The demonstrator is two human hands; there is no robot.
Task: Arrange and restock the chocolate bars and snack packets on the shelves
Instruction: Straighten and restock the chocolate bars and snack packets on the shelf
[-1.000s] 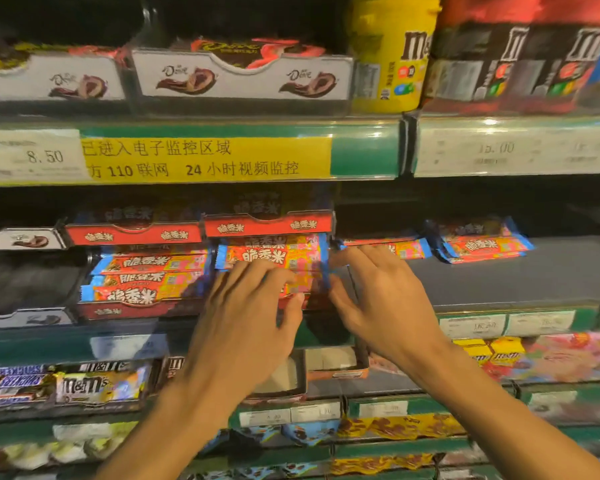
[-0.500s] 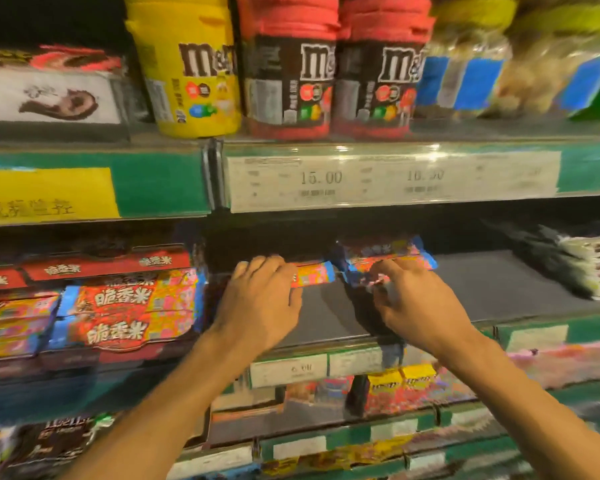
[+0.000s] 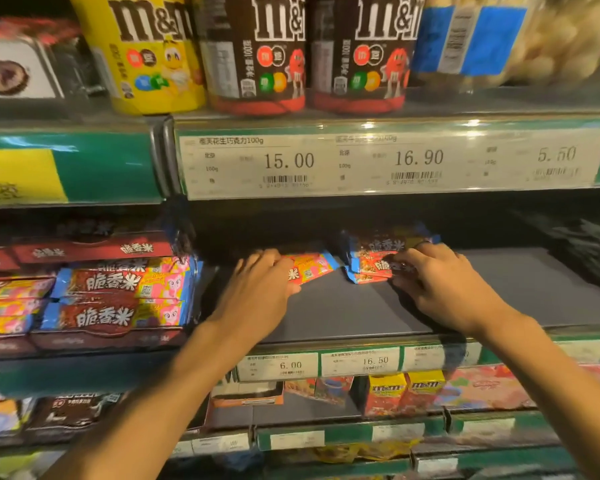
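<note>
A single chocolate bar [image 3: 309, 268] lay on the dark middle shelf [image 3: 343, 306], its left end under our left hand [image 3: 257, 289], whose fingers were curled over it and gripped it. Just to its right sat a small stack of chocolate bars [image 3: 374, 259] near the back of the same shelf, and our right hand [image 3: 437, 282] held that stack at its right end, fingers bent round the wrappers. Left of our hands, red display boxes [image 3: 111, 303] were packed with the same bars. On the shelf above stood a yellow tub [image 3: 146, 53] and two brown tubs [image 3: 305, 53], with price labels [image 3: 388, 161] along the rail beneath them.
</note>
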